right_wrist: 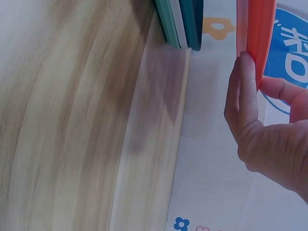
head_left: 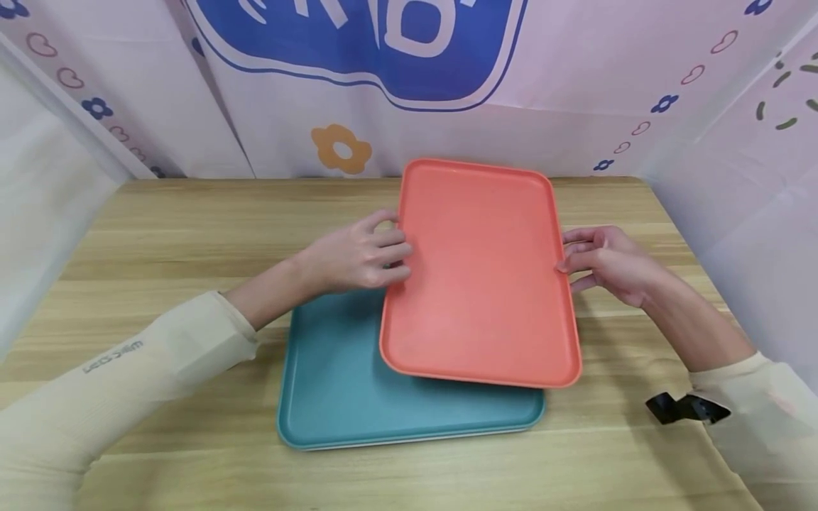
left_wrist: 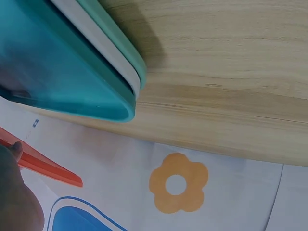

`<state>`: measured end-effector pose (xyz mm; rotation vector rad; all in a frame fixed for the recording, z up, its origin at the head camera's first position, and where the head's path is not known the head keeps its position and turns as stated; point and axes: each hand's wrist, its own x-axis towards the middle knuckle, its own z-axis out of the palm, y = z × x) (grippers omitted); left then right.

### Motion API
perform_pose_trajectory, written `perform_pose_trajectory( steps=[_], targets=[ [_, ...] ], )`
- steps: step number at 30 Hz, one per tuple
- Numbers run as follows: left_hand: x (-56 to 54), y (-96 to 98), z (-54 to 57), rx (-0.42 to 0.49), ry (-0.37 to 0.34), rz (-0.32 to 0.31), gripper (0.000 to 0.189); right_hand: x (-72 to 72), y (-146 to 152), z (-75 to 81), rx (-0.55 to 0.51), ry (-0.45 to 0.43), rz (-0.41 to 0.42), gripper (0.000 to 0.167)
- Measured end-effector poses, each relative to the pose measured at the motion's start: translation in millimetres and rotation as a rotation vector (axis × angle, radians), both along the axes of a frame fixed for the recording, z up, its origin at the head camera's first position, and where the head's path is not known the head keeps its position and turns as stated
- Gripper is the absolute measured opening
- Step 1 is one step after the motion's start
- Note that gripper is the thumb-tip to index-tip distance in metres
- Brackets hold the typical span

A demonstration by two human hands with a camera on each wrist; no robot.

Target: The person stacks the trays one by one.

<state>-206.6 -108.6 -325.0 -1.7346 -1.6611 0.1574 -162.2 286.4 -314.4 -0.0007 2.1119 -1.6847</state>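
A coral-red rectangular tray (head_left: pixel 479 277) is held up, slightly turned, above a teal tray (head_left: pixel 358 376). At its left edge, my left hand (head_left: pixel 361 252) grips the rim with curled fingers. My right hand (head_left: pixel 610 264) pinches the opposite edge, thumb on the upper side and fingers beneath, as the right wrist view also shows. The teal tray lies on top of a stack; under it are a white tray (left_wrist: pixel 103 43) and a light green tray (left_wrist: pixel 125 45). The coral tray hides the stack's upper right part.
The stack lies on a wood-grain table (head_left: pixel 192 234). Behind the table hangs a white printed cloth (head_left: pixel 562 85) with a blue sign and an orange flower (head_left: pixel 326 145). Pale cloth walls (head_left: pixel 754 206) close both sides. A black strap (head_left: pixel 684 409) is by the right sleeve.
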Motion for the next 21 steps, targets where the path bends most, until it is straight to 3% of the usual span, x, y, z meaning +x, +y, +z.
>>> perform_pose_trajectory(
  steps=[10,14,17,21],
  targets=[
    [0.8,-4.3,0.2,0.021,0.012,0.017,0.025,4.4,-6,4.0,-0.007,0.006,-0.029,0.062],
    [-0.6,-5.6,-0.1,0.073,-0.049,0.002,0.021,4.7,-9,4.8,0.011,0.013,-0.046,0.067],
    [-0.9,-7.5,-0.3,0.117,-0.111,0.002,0.021,4.9,-12,4.8,0.014,0.015,-0.057,0.062],
    [2.6,-10.5,-2.2,0.193,-0.208,0.077,0.028,6.0,-15,5.0,0.006,0.015,-0.073,0.052]
  ],
)
